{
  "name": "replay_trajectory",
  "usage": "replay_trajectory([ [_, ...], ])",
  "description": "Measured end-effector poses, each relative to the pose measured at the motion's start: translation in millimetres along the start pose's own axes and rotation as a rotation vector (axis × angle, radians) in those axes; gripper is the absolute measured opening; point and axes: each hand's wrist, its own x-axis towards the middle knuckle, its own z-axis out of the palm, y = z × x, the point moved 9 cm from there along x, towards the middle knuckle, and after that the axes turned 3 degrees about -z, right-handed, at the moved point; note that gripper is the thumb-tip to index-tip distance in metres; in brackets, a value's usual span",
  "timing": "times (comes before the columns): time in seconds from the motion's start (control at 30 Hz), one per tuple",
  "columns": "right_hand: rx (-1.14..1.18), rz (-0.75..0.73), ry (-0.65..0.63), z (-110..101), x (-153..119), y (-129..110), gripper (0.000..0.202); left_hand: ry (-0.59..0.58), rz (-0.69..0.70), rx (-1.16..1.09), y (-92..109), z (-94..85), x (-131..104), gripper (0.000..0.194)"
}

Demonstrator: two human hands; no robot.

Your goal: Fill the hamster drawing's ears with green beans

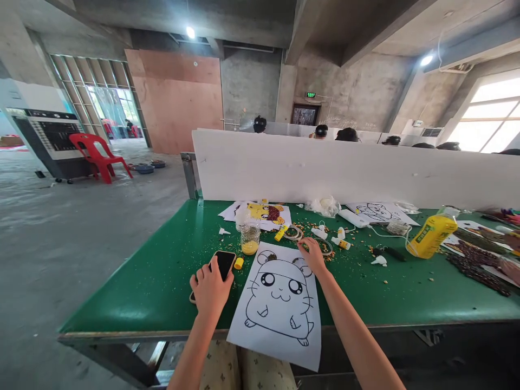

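A white sheet with a printed hamster outline (280, 309) lies before me, its lower edge over the table's front edge. Dark bits fill part of its left ear (270, 258). My left hand (213, 284) is closed around a black-screened smartphone (224, 262) on the table, index finger over the screen. At the hamster's right ear, my right hand (312, 254) has its fingers pinched together; what they hold, if anything, is too small to make out. A clear jar with yellow contents (249, 244) stands above the sheet, a yellow cap (239, 264) near the phone.
Scattered grains, small glue bottles (341, 243) and a coiled tube (293, 233) lie beyond the sheet. To the right are a yellow-liquid bottle (433, 234) and another person's hand (509, 269). A white partition (345, 176) runs along the green table's (162, 281) back.
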Motion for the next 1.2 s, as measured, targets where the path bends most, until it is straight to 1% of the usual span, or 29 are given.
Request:
replay_trajectory([
  [0.17,0.055,0.05,0.003,0.8,-0.8,3.5,0.029,-0.005,0.005,-0.038,-5.7,0.1,6.4,0.053],
  [0.33,0.163,0.113,0.025,-2.6,-0.1,8.4,0.031,0.027,0.016,-0.105,-6.4,-7.7,16.0,0.052],
  [0.47,0.346,0.164,0.036,-5.2,1.7,7.9,0.028,0.092,0.052,-0.227,-4.7,-22.7,14.0,0.051],
  [0.53,0.488,0.174,-0.003,-2.0,2.3,-1.4,0.027,0.127,0.084,-0.325,-1.3,-34.6,9.4,0.053],
  [0.57,0.572,0.173,-0.045,1.7,2.2,-9.9,0.028,0.147,0.102,-0.379,1.7,-41.4,6.6,0.054],
  [0.63,0.76,0.159,-0.178,12.6,0.2,-34.3,0.035,0.168,0.15,-0.498,13.3,-53.3,0.7,0.057],
  [0.7,0.956,0.134,-0.345,24.2,-5.1,-65.2,0.046,0.137,0.223,-0.615,34.1,-58.7,-4.8,0.057],
  [0.77,1.136,0.111,-0.473,31.6,-11.7,-93.7,0.063,0.092,0.306,-0.706,60.6,-58.6,-10.0,0.059],
  [0.83,1.282,0.126,-0.539,36.3,-17.5,-111.8,0.074,0.036,0.389,-0.771,88.8,-52.7,-15.7,0.059],
  [0.87,1.342,0.149,-0.551,38.5,-19.9,-116.6,0.075,0.024,0.393,-0.8,99.1,-48.3,-17.7,0.057],
  [0.97,1.477,0.25,-0.514,43.5,-24.3,-117.3,0.064,-0.03,0.361,-0.905,121.8,-31.5,-24.4,0.06],
  [1.07,1.568,0.34,-0.407,41.9,-23.1,-106.0,0.059,-0.112,0.341,-1.053,136.2,-18.5,-32.8,0.069],
  [1.13,1.604,0.385,-0.328,37.2,-19.7,-96.0,0.059,-0.199,0.347,-1.174,143.4,-12.1,-37.6,0.075],
  [1.2,1.625,0.418,-0.25,31.1,-15.2,-85.9,0.057,-0.315,0.341,-1.306,148.6,-4.2,-40.2,0.08],
])
